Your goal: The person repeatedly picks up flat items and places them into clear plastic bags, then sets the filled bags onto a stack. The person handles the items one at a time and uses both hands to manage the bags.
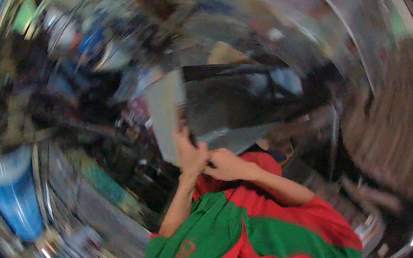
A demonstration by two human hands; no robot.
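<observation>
My left hand (189, 151) reaches up along the near edge of a large box-like object (166, 118) with a pale grey side and a dark, glossy face. Its fingers point away from me and are smeared by motion. A small dark shape shows at their tips; I cannot tell whether it is held. Close against the heel of the left hand is my right hand (226, 165), its fingers bent inward. What lies between them, if anything, is hidden.
Motion blurs the surroundings. A blue and white cylindrical container (12, 193) stands at the far left. Beyond the box is a tan, flat-looking piece (228, 53). Dark clutter (132, 159) fills the space left of my hands, and brown ridged flooring (397, 130) shows at right.
</observation>
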